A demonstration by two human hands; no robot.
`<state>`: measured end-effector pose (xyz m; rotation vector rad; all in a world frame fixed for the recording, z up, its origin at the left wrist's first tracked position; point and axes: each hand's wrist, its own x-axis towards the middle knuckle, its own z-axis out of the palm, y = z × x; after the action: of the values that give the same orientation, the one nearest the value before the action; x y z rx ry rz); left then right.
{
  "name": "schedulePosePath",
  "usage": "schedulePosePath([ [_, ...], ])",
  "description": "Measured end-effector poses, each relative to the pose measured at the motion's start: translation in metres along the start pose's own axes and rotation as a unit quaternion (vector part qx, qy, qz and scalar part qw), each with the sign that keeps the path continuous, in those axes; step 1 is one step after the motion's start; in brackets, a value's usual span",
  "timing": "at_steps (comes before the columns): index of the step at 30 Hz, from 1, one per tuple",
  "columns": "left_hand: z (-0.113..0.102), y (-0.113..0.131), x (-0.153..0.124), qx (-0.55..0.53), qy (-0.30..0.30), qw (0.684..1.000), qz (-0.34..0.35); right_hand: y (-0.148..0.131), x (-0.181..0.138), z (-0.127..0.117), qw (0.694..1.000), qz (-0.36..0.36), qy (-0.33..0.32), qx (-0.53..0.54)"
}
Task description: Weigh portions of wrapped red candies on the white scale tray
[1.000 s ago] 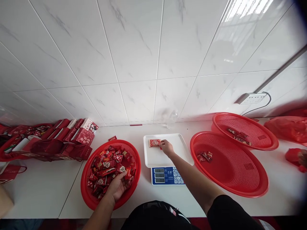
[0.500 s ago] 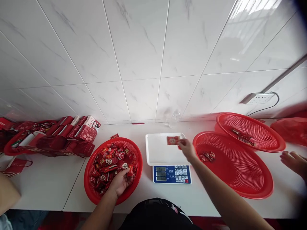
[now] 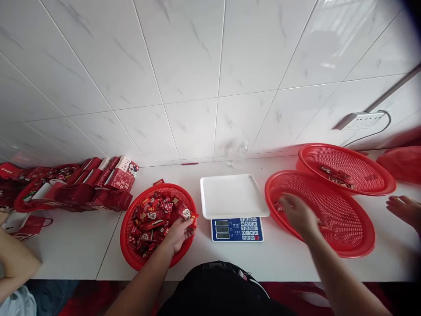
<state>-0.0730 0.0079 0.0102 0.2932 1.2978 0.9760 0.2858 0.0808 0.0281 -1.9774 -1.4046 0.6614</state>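
On the left stands a red plastic basket (image 3: 126, 245) heaped with red-wrapped sweets (image 3: 154, 217). My left hand (image 3: 179, 235) is over its right side, thumb and fingers closed on a red sweet packet (image 3: 190, 218) at the rim. My right hand (image 3: 299, 215) reaches over the near right red basket (image 3: 342, 228), blurred, its fingers stretched out with no packet visible in them. A few small packets lie in that basket, partly hidden by the hand. Between the baskets, a digital scale (image 3: 237, 229) carries a bare white tray (image 3: 234, 196).
Behind, another red basket (image 3: 371, 175) holds a few packets. Red gift boxes (image 3: 108, 180) crowd the back left. A clear plastic object (image 3: 240, 153) sits by the wall. Another person's hand (image 3: 404, 210) is at the right edge, and a person's arm (image 3: 19, 259) at the left.
My right hand moved right from above the scale tray to the near right basket; the red packet it held is no longer in its fingers. My left hand shifted right and up with a packet.
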Motion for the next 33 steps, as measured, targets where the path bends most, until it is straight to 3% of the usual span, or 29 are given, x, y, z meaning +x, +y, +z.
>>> schedulePosePath([
  [1,0.007,0.001,-0.001,0.014,-0.020,1.000,0.003,-0.015,-0.014,0.018,0.995,-0.009,-0.078,0.064],
  [3,0.025,0.001,0.000,0.046,-0.060,0.997,0.005,-0.043,-0.041,0.054,0.946,-0.011,-0.273,0.173],
  [5,0.044,0.000,0.005,0.089,-0.087,0.992,0.003,-0.063,-0.062,0.083,0.899,-0.013,-0.369,0.234],
  [8,0.071,-0.002,0.018,0.191,-0.115,0.975,0.015,-0.071,-0.071,0.106,0.892,-0.007,-0.363,0.269],
  [12,0.098,0.000,0.045,0.372,-0.134,0.916,0.072,-0.048,-0.058,0.107,0.903,0.080,-0.282,0.313],
  [15,0.113,0.002,0.066,0.432,-0.121,0.888,0.102,-0.030,-0.047,0.104,0.892,0.155,-0.234,0.355],
  [19,0.121,0.006,0.082,0.501,-0.068,0.844,0.181,-0.020,-0.037,0.100,0.890,0.188,-0.194,0.367],
  [22,0.104,0.011,0.085,0.539,0.003,0.808,0.238,-0.018,-0.032,0.096,0.892,0.194,-0.151,0.378],
  [26,0.046,0.024,0.081,0.590,0.124,0.753,0.264,-0.013,-0.033,0.087,0.909,0.179,-0.150,0.345],
  [30,-0.025,0.038,0.083,0.657,0.200,0.698,0.205,-0.009,-0.044,0.080,0.914,0.163,-0.183,0.322],
  [33,-0.059,0.042,0.090,0.703,0.194,0.669,0.146,-0.010,-0.051,0.078,0.914,0.164,-0.203,0.311],
])
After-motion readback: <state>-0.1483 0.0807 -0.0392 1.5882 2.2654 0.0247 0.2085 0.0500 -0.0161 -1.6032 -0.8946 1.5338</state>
